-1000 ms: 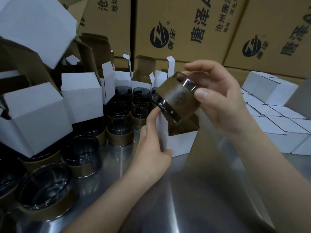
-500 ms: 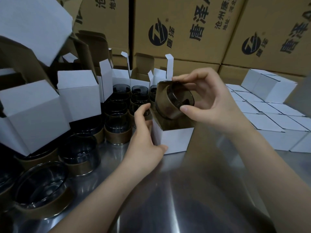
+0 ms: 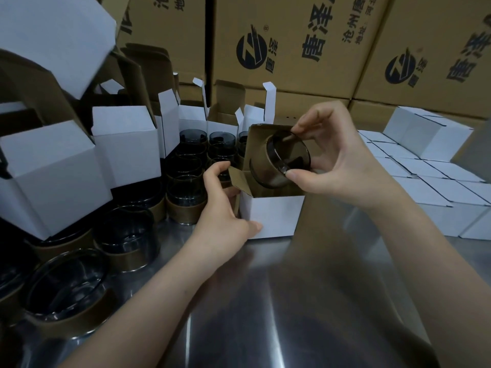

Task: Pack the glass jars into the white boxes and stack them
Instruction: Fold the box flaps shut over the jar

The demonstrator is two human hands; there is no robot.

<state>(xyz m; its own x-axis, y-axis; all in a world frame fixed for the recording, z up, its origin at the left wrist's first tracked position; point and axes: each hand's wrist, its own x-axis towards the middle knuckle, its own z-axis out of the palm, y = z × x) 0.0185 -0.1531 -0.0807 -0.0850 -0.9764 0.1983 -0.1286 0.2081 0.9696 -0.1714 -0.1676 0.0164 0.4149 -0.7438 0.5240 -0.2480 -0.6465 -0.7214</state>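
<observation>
the dark smoked glass jar with a brown band (image 3: 284,160) is tipped on its side at the mouth of the small open white cardboard box (image 3: 273,216), its banded end just inside the brown lining and its open rim facing right; i would not call it seated yet. the right hand (image 3: 342,166) pinches it by the rim, thumb below and fingers above. the left hand (image 3: 220,216) grips the box's near left corner, thumb on the front wall, fingers curled by the brown side flap (image 3: 239,179), so the two hands are apart, one on each side of the box. i read this as the insertion step for one jar. next i want the jar turned so it goes in square and pushed down until it bottoms, then the flaps folded and tucked, then the box carried to the rows of closed white boxes (image 3: 438,187) on the right. the fit looks snug, so a skewed entry may jam on the flap. more banded glass jars (image 3: 186,192) wait on the steel table (image 3: 239,301) to the left, beside empty open white boxes (image 3: 125,144), with printed brown cartons (image 3: 292,43) behind.
</observation>
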